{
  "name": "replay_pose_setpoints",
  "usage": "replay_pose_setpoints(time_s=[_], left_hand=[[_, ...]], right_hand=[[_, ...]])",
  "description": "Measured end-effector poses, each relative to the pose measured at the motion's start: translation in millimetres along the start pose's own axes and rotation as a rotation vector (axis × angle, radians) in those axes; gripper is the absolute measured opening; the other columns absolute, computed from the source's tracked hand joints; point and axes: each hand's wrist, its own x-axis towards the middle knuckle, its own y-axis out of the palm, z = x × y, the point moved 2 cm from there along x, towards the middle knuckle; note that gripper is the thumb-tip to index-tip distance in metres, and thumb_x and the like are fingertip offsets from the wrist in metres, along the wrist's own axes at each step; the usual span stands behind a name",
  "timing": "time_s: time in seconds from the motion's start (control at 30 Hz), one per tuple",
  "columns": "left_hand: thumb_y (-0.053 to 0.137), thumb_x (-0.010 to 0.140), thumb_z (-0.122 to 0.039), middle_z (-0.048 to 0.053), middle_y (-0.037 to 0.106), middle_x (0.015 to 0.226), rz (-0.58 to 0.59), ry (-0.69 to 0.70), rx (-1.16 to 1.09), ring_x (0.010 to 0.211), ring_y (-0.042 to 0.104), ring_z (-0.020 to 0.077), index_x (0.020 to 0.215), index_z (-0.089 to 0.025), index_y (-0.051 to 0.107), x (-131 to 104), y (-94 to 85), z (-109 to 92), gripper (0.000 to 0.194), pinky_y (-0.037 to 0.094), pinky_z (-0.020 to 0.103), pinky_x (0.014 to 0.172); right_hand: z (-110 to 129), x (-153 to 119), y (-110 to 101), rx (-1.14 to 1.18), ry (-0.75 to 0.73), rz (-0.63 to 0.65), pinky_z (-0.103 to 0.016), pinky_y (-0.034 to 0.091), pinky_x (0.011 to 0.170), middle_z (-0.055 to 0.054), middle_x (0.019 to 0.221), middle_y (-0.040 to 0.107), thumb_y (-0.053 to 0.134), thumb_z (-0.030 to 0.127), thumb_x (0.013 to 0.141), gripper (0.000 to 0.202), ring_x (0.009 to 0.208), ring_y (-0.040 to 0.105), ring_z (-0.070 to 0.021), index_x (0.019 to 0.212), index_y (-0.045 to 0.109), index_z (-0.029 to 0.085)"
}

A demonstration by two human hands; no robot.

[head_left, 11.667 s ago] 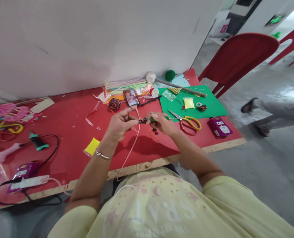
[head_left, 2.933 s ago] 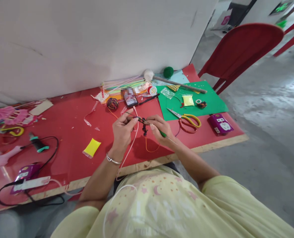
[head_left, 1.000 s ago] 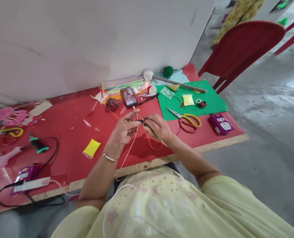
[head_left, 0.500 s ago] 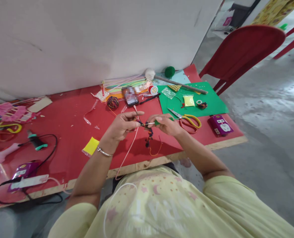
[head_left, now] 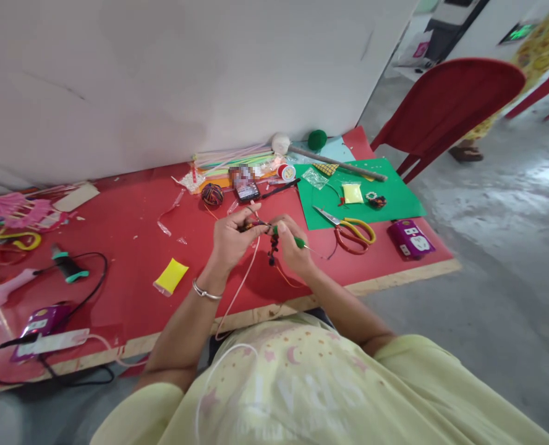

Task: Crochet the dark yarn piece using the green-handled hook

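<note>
My left hand [head_left: 229,240] pinches a small dark multicoloured crochet piece [head_left: 273,250] between thumb and fingers, and part of it dangles below. A strand of yarn runs over the raised index finger. My right hand [head_left: 295,252] is closed around a crochet hook with a green handle [head_left: 299,242], its tip side at the piece beside the left thumb. The exact stitch is too small to make out. Beyond the left hand sits a multicoloured yarn ball [head_left: 212,194], with an orange strand trailing from it toward the hands.
Right of my hands lie scissors [head_left: 355,233] on a green sheet [head_left: 390,179] and a purple power socket [head_left: 410,239]. A phone [head_left: 247,190] stands behind. A yellow packet [head_left: 170,276] and glue gun [head_left: 12,287] lie left. A red chair [head_left: 460,105] stands right; a person's foot shows beyond.
My right hand has drawn in left toward my left hand, its fingers now curled more around the hook's handle. Both hands sit closer together. A person's foot now shows behind the chair.
</note>
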Motion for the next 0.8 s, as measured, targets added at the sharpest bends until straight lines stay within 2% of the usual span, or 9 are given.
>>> replay_pose_setpoints(time_s=[0.1, 0.2, 0.33, 0.43, 0.5, 0.67, 0.8], left_hand=[[0.084, 0.068, -0.025, -0.004, 0.06, 0.07, -0.121, 0.075, 0.071, 0.063, 0.05, 0.0079, 0.119, -0.019, 0.078, -5.8, 7.9, 1.0, 0.051, 0.044, 0.021, 0.061], [0.082, 0.07, -0.025, -0.003, 0.063, 0.073, -0.187, 0.084, -0.014, 0.064, 0.052, 0.0084, 0.117, -0.02, 0.078, -10.5, 18.6, -0.4, 0.048, 0.046, 0.022, 0.062], [0.085, 0.065, -0.022, -0.004, 0.061, 0.068, -0.143, -0.085, -0.361, 0.056, 0.05, 0.0055, 0.115, -0.022, 0.078, -10.7, 23.4, -6.1, 0.051, 0.039, 0.018, 0.052], [0.087, 0.06, -0.019, -0.004, 0.062, 0.063, 0.015, -0.28, -0.526, 0.043, 0.036, 0.0014, 0.114, -0.021, 0.078, -8.4, 15.7, -9.2, 0.054, 0.025, 0.017, 0.042], [0.088, 0.058, -0.016, -0.002, 0.066, 0.064, 0.104, -0.357, -0.536, 0.041, 0.033, -0.0001, 0.11, -0.019, 0.079, -7.2, 6.5, -9.6, 0.053, 0.022, 0.016, 0.041], [0.089, 0.055, -0.012, -0.002, 0.064, 0.06, 0.196, -0.408, -0.489, 0.041, 0.036, 0.0002, 0.105, -0.016, 0.08, -7.3, -9.7, -12.1, 0.051, 0.024, 0.017, 0.042], [0.087, 0.056, -0.011, -0.003, 0.061, 0.057, 0.261, -0.46, -0.464, 0.041, 0.033, -0.0002, 0.106, -0.015, 0.08, -7.5, -13.1, -17.7, 0.05, 0.021, 0.017, 0.042]], right_hand=[[0.6, -4.1, 7.3, -0.183, -0.136, -0.159, -0.037, 0.053, 0.092, -0.007, 0.103, 0.06, 0.044, 0.044, 0.102, 0.037, 0.103, 0.06, -0.0196, 0.082, 0.067, 0.022], [1.8, -8.3, 16.9, -0.229, -0.188, -0.255, -0.039, 0.053, 0.093, -0.008, 0.107, 0.057, 0.041, 0.04, 0.103, 0.037, 0.107, 0.058, -0.0207, 0.085, 0.066, 0.021], [6.7, -8.0, 20.8, -0.239, -0.249, -0.304, -0.042, 0.052, 0.098, -0.009, 0.109, 0.056, 0.04, 0.046, 0.103, 0.038, 0.112, 0.056, -0.0231, 0.089, 0.066, 0.022], [8.1, -4.5, 13.4, -0.157, -0.256, -0.22, -0.043, 0.052, 0.099, -0.01, 0.113, 0.054, 0.04, 0.051, 0.102, 0.042, 0.111, 0.058, -0.024, 0.087, 0.067, 0.023], [7.4, -3.2, 5.8, -0.126, -0.243, -0.121, -0.045, 0.052, 0.101, -0.01, 0.116, 0.053, 0.04, 0.053, 0.101, 0.045, 0.112, 0.058, -0.0246, 0.085, 0.069, 0.023], [3.1, -5.4, -10.0, -0.224, -0.279, 0.022, -0.048, 0.054, 0.098, -0.011, 0.121, 0.051, 0.038, 0.063, 0.099, 0.053, 0.111, 0.058, -0.0262, 0.086, 0.071, 0.023], [-4.8, -5.9, -17.6, -0.232, -0.354, 0.112, -0.047, 0.058, 0.093, -0.011, 0.128, 0.045, 0.044, 0.061, 0.097, 0.045, 0.115, 0.055, -0.028, 0.097, 0.072, 0.025]])
